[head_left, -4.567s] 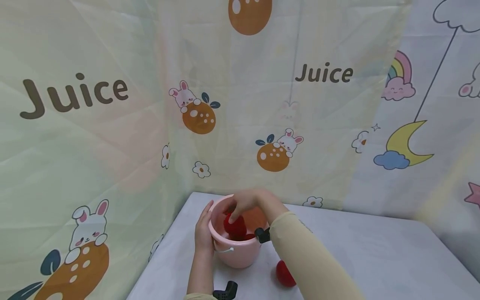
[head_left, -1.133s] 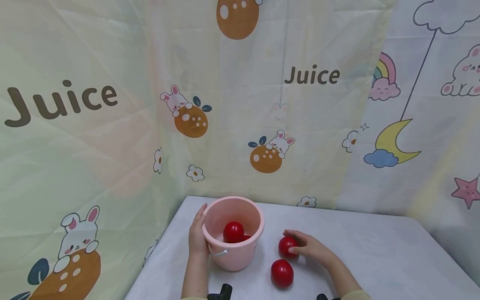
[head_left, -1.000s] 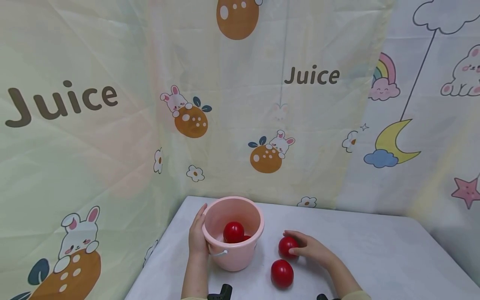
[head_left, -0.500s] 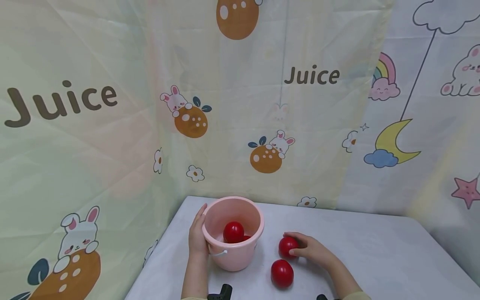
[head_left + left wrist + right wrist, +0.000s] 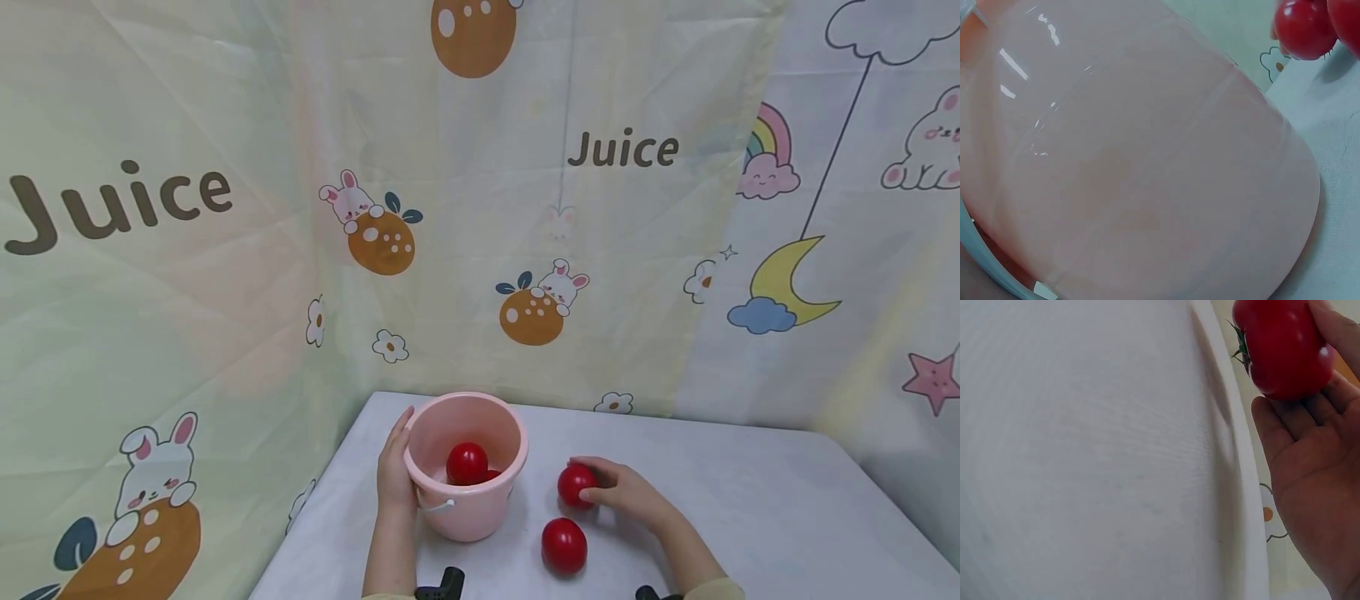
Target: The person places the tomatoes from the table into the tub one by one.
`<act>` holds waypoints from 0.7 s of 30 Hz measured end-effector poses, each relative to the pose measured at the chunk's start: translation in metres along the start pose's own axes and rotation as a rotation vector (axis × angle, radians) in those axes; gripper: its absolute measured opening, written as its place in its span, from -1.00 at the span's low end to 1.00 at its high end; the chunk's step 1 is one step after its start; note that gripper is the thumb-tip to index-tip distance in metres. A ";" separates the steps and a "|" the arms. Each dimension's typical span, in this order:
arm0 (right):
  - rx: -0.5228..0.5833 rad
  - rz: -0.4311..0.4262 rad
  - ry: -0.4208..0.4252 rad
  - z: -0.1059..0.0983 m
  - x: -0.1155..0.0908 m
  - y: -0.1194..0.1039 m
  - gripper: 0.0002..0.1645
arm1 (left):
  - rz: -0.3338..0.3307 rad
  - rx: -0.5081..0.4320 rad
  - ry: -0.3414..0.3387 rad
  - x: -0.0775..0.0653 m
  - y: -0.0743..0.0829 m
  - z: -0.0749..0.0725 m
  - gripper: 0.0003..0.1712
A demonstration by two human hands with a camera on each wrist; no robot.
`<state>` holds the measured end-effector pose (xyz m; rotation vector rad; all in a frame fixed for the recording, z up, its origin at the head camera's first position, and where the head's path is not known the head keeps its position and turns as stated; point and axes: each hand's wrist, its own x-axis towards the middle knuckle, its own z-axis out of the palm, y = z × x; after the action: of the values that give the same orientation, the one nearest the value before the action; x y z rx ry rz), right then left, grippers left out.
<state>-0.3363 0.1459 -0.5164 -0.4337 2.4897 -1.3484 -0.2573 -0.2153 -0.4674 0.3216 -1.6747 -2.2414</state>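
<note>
A pink bucket [image 5: 465, 508] stands upright at the left part of the table, with a red tomato [image 5: 467, 463] inside and part of another showing beside it. My left hand [image 5: 395, 477] rests along the bucket's left side, fingers extended up towards the rim. To the bucket's right, my right hand [image 5: 628, 493] grips another tomato [image 5: 576, 486] between thumb and fingers. Its green stem end shows in the right wrist view, where the tomato [image 5: 1285, 347] sits against the fingertips. A loose tomato [image 5: 564, 547] lies on the table nearer me.
The white-covered table [image 5: 750, 508] stretches off to the right. A printed cloth [image 5: 630, 350] hangs behind the table and along its left side. The bucket's pale handle [image 5: 437, 507] hangs down at its front. Black wrist devices [image 5: 442, 585] sit on both forearms.
Earlier my right hand was inside the bucket with a tomato; it now grips another one on the right. In the last half second this tomato has risen slightly. My left hand stays on the bucket.
</note>
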 end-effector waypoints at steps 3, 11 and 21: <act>0.011 -0.009 -0.007 -0.003 0.000 -0.004 -0.11 | 0.000 0.001 -0.002 0.000 0.000 0.000 -0.54; 0.021 -0.062 -0.006 -0.014 -0.003 -0.027 -0.13 | 0.001 -0.010 -0.005 0.000 0.002 -0.001 -0.54; 0.041 -0.109 -0.011 -0.031 -0.005 -0.052 -0.16 | -0.002 -0.009 -0.009 0.000 0.002 -0.001 -0.54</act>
<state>-0.3368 0.1447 -0.4560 -0.5729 2.4567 -1.4314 -0.2564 -0.2162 -0.4658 0.3116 -1.6690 -2.2539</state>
